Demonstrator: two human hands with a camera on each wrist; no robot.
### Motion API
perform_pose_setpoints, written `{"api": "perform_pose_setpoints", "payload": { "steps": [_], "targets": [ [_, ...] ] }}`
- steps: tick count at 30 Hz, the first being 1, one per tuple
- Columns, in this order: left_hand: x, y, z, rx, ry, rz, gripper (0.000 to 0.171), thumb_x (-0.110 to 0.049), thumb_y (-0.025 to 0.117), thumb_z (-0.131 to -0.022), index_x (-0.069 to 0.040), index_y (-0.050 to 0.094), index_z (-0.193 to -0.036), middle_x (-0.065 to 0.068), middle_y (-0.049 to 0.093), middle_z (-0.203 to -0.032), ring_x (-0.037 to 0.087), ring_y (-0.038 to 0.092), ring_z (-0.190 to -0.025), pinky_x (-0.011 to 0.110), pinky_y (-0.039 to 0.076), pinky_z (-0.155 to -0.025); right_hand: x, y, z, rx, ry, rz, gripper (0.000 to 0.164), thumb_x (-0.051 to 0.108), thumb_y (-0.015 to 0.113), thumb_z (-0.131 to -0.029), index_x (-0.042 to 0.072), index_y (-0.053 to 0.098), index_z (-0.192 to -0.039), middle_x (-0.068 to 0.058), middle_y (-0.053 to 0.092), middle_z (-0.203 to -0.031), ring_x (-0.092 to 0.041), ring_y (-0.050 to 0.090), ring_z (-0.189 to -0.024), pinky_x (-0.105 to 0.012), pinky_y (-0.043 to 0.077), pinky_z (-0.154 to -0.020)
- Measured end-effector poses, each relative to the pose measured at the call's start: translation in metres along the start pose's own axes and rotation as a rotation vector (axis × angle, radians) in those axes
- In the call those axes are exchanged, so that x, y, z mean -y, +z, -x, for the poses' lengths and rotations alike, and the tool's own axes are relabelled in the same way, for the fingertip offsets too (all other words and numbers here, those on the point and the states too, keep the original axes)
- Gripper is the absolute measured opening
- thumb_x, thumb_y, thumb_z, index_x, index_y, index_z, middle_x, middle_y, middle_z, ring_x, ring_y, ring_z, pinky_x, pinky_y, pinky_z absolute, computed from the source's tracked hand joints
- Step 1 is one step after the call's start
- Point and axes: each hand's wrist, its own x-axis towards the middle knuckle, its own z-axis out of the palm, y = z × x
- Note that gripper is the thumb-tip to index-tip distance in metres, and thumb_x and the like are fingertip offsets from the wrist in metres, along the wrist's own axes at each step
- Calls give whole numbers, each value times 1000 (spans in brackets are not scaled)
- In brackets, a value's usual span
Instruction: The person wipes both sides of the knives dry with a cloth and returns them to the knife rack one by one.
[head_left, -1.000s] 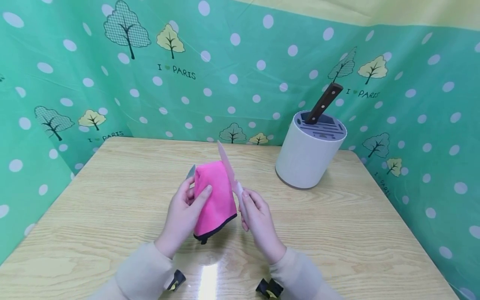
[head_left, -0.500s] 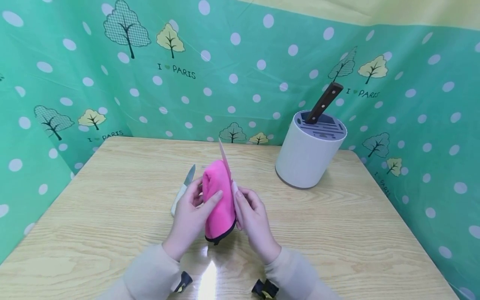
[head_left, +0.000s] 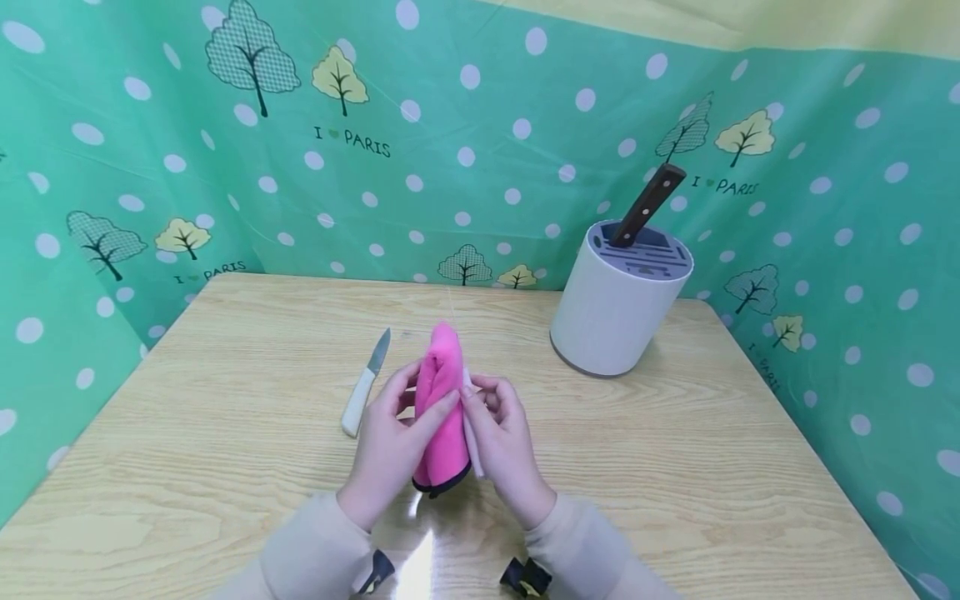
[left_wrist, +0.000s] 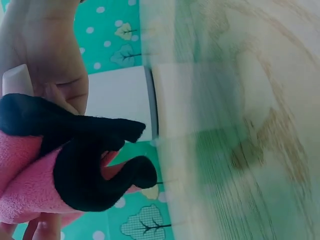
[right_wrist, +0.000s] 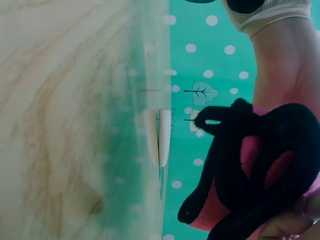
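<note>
My left hand (head_left: 384,454) holds a folded pink cloth (head_left: 447,446) with black edging around a knife. The right hand (head_left: 512,450) grips that knife's white handle (head_left: 474,446) against the cloth's right side. Its blade stands nearly edge-on in the head view and is mostly hidden by the cloth. The handle's end (left_wrist: 17,80) pokes out above the black hem in the left wrist view. To the left of my left hand, a small paring knife (head_left: 363,392) with a white handle lies on the table, blade pointing away.
A white round knife block (head_left: 618,308) stands at the back right, with one brown-handled knife (head_left: 651,204) in it. The wooden table (head_left: 712,467) ends at a green dotted curtain (head_left: 510,167) behind and at the sides.
The left hand and cloth have shifted right, and the cloth is now folded narrower against the knife. The knife has turned edge-on. The paring knife on the table has come into full view.
</note>
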Motion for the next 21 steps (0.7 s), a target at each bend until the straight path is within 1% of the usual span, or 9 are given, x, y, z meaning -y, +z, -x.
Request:
{"api": "perform_pose_setpoints", "payload": {
  "steps": [5,13,17,21],
  "targets": [
    [0,3,2,-24,30,-13,47,-25,74,-89,-18,59,-133,4,65,-124,21,61,-99,24,55,-72,-2,1,0,-15,-18,-5,35,21,55,-101,-3,50,-126,-21,66,-103,-12,64,-81,-26,56,-72],
    [-1,6,5,-31,73,-29,45,-25,76,-88,-18,62,-130,3,67,-119,19,62,-96,24,55,-69,-3,2,-1,-61,-34,-13,32,19,52,-102,-4,48,-124,-19,66,-101,-13,64,-84,-26,55,-77],
    [-3,8,7,-30,90,-27,45,-24,76,-88,-17,62,-130,3,68,-118,18,62,-95,24,55,-68,-3,3,-2,-85,-33,-26,30,17,50,-102,-4,47,-124,-18,66,-98,-13,64,-83,-27,55,-77],
    [-4,10,8,-17,87,-19,45,-23,76,-87,-17,63,-129,3,68,-115,18,61,-94,24,55,-67,-1,3,-4,-119,-23,-51,28,15,49,-102,-3,47,-123,-12,64,-93,-12,63,-78,-26,54,-73]
  ]
}}
